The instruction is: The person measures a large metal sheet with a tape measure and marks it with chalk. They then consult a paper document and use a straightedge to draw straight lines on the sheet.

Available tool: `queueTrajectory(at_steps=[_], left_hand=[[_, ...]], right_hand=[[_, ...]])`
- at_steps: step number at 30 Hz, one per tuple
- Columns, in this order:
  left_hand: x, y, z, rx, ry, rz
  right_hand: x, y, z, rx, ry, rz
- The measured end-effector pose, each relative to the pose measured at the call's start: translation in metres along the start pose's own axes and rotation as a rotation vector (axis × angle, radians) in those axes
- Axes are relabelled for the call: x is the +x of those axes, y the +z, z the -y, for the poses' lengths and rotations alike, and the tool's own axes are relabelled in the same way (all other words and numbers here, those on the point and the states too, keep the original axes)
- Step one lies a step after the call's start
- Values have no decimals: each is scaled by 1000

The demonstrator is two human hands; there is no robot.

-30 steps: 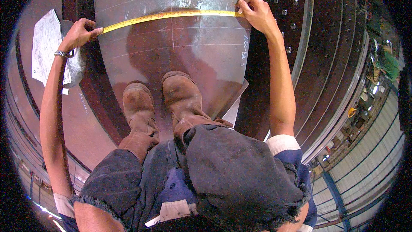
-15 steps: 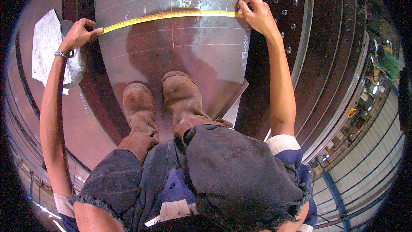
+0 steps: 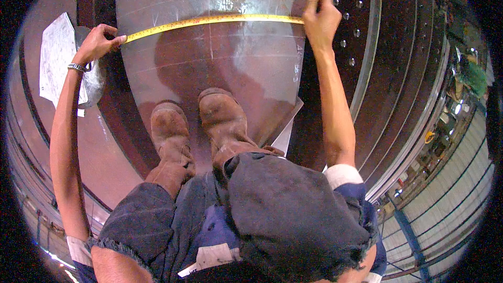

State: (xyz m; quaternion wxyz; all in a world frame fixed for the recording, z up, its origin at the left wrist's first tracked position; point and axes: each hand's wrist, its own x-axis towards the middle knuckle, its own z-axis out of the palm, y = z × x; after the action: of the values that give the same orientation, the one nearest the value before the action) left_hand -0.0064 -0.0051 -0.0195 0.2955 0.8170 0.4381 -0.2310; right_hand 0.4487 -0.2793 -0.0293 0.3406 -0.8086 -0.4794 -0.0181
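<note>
A yellow tape measure (image 3: 214, 19) is stretched straight across a grey steel plate (image 3: 230, 68) marked with thin white chalk lines. At the plate's left edge, my left hand (image 3: 98, 43) pinches one end of the blade between thumb and finger. My right hand (image 3: 321, 20) is at the right edge, closed and somewhat blurred, where the blade runs in under it. The tape's case is not clearly visible. A dark patch beside my right fingers may be a shadow.
My brown boots (image 3: 220, 110) stand on the plate. White sheets of paper (image 3: 57, 60) lie left of my left wrist, over a grey rounded object (image 3: 94, 86). To the right runs dark steel with rows of holes (image 3: 359, 4). Lower down, a pale offcut (image 3: 285, 133) shows.
My right hand has shifted slightly right and turned more upright, and more of the yellow blade shows at that end. The left hand has stayed almost in place, still pinching the tape.
</note>
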Motion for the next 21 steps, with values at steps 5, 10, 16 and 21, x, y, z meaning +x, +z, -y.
queueTrajectory(at_steps=[5, 10, 16, 21], left_hand=[[-4, 3, 0, 84, -4, -95], [4, 2, 10, 72, -43, -6], [-2, -2, -4, 54, -66, -10], [2, 1, 6, -4, -64, 17]], right_hand=[[8, -9, -12, 279, 273, 281], [5, -8, -14, 257, 283, 503], [5, -8, -9, 127, 285, 531], [4, -9, -5, 136, 269, 541]])
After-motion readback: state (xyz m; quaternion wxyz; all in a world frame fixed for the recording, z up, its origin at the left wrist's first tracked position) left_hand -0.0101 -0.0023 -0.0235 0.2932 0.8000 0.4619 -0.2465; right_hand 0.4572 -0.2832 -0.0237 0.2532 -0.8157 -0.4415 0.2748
